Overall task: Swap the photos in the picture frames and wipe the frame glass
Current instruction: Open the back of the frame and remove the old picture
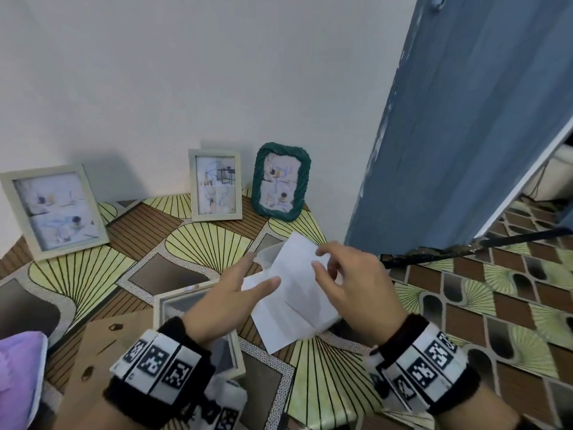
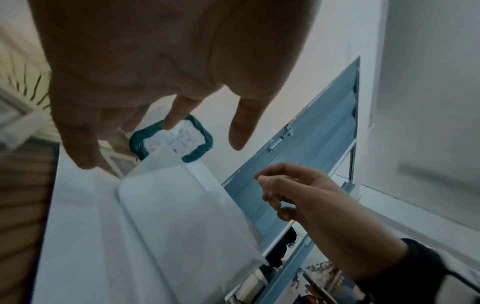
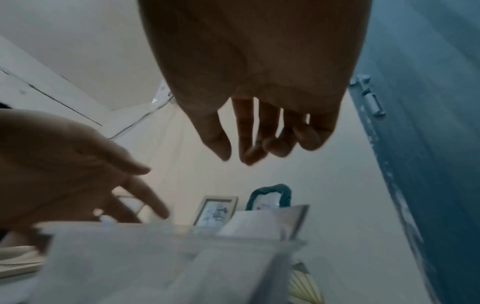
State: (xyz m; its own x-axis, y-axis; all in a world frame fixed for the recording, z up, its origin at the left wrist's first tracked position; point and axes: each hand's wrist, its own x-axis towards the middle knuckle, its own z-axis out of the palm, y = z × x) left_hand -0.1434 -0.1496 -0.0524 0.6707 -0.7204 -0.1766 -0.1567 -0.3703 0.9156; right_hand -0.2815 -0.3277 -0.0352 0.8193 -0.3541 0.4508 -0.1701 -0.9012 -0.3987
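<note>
Three photo frames lean on the wall: a wide pale frame (image 1: 52,209), a narrower pale frame (image 1: 215,185) (image 3: 215,209) and a green frame (image 1: 280,181) (image 2: 202,144). A fourth pale frame (image 1: 198,301) lies flat on the table under my left wrist. White sheets (image 1: 297,293) (image 2: 85,226), blank side up, lie over a translucent plastic box (image 1: 268,254) (image 2: 187,216). My left hand (image 1: 263,270) (image 2: 161,148) is spread with straight fingers, its thumb at the sheets' left edge. My right hand (image 1: 318,259) (image 3: 249,156) hovers over the sheets, fingers loosely curled and holding nothing.
A brown cardboard backing (image 1: 102,346) lies at the front left beside a purple cloth (image 1: 18,377). A blue door (image 1: 465,135) stands close on the right. The table edge (image 1: 449,252) runs just right of my right hand, with patterned floor beyond.
</note>
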